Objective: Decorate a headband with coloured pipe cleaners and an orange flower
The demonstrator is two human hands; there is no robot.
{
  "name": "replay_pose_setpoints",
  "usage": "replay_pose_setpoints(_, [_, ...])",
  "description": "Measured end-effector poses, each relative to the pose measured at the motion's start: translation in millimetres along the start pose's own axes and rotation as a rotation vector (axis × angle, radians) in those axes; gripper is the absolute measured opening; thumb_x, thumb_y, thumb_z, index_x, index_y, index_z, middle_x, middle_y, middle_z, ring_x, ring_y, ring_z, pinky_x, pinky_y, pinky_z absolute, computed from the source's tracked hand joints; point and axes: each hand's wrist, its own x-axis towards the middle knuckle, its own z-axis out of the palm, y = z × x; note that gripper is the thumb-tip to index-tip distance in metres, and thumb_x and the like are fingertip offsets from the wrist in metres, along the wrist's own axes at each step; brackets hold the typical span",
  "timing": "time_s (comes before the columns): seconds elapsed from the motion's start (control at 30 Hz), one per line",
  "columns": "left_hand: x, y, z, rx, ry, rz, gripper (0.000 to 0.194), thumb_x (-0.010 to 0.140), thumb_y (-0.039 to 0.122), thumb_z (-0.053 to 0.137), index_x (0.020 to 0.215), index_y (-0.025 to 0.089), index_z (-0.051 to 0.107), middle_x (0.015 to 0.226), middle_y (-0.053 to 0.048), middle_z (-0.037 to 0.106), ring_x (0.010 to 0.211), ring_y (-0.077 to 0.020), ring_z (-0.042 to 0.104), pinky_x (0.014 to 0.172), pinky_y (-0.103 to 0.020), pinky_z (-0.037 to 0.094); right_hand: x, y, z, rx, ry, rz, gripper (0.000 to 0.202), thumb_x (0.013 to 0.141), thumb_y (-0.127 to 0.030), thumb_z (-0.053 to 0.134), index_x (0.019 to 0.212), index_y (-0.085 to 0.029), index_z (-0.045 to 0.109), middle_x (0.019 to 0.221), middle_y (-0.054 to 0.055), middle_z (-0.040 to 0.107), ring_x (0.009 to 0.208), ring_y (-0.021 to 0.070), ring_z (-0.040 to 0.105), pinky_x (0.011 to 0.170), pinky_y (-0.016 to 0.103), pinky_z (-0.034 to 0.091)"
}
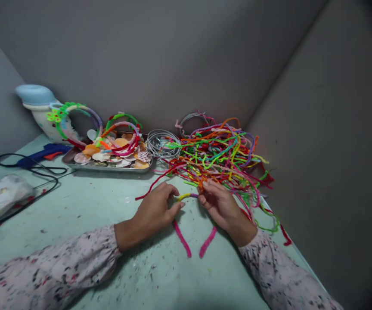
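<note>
A headband wrapped in fuzzy pipe cleaner [181, 241] is between my hands, its two pink ends toward me and its top yellow and purple. My left hand [156, 209] is at the headband's left side, thumb and index finger apart, with the thumb crossing over the band. Its other fingers are partly hidden. My right hand [223, 206] is closed in a pinch at the right of the top, on an orange pipe cleaner [200, 184] beside the purple part. The band's right side is partly behind that hand.
A tangled heap of colourful pipe cleaners [218, 150] lies beyond my right hand. Left of it are coiled wire hoops [163, 144] and a metal tray [108, 169] of shells with finished headbands on top. A blue glue gun [42, 155], its black cord and a plastic bag [8, 196] lie left.
</note>
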Motion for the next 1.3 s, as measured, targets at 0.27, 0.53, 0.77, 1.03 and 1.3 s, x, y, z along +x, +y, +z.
replay_pose_setpoints(0.27, [-7.3, 2.2, 2.9, 0.356, -0.076, 0.027, 0.021, 0.080, 0.037, 0.057, 0.089, 0.017, 0.057, 0.095, -0.008, 0.056, 0.079, -0.0226, 0.057, 0.066, -0.034, 0.041, -1.1, 4.5, 1.8, -0.174, -0.043, 0.019, 0.016, 0.076, -0.031, 0.069, 0.076, -0.018, 0.059, 0.060, -0.004, 0.055, 0.049, 0.0071, 0.049, 0.043, 0.016, 0.035])
replay_pose_setpoints(0.53, [-1.8, 1.6, 2.9, -0.083, 0.006, -0.068, 0.009, 0.080, 0.017, 0.048, 0.082, 0.017, 0.056, 0.071, -0.001, 0.058, 0.064, -0.0148, 0.053, 0.058, -0.027, 0.039, -13.9, -7.2, 18.4, -0.507, -0.077, 0.068, 0.019, 0.079, -0.034, 0.063, 0.079, -0.016, 0.059, 0.056, -0.003, 0.058, 0.047, 0.0073, 0.050, 0.045, 0.018, 0.036])
replay_pose_setpoints(0.77, [-7.9, 1.7, 6.1, -0.312, 0.064, -0.087, 0.010, 0.085, 0.025, 0.050, 0.091, 0.018, 0.055, 0.073, 0.001, 0.059, 0.061, -0.0123, 0.051, 0.055, -0.024, 0.038, -21.4, -17.2, 30.8, -0.701, -0.044, 0.086, 0.017, 0.077, -0.031, 0.059, 0.087, -0.016, 0.060, 0.051, -0.004, 0.058, 0.042, 0.0085, 0.050, 0.043, 0.019, 0.038])
replay_pose_setpoints(1.03, [-11.5, 6.5, 3.6, -0.329, 0.090, -0.030, 0.010, 0.085, 0.023, 0.052, 0.094, 0.018, 0.055, 0.083, -0.001, 0.061, 0.071, -0.0137, 0.055, 0.062, -0.026, 0.043, -29.8, -26.5, 37.3, -0.732, -0.048, 0.076, 0.025, 0.076, -0.031, 0.062, 0.097, -0.017, 0.058, 0.056, -0.005, 0.057, 0.046, 0.0098, 0.053, 0.043, 0.020, 0.039])
replay_pose_setpoints(1.3, [-14.4, 10.3, 0.8, -0.339, 0.043, 0.015, 0.012, 0.088, 0.025, 0.050, 0.096, 0.018, 0.055, 0.090, -0.003, 0.063, 0.078, -0.0152, 0.058, 0.064, -0.027, 0.044, -26.4, -23.8, 27.4, -0.846, -0.087, 0.043, 0.021, 0.080, -0.030, 0.058, 0.096, -0.017, 0.059, 0.057, -0.006, 0.052, 0.045, 0.0080, 0.047, 0.043, 0.020, 0.031])
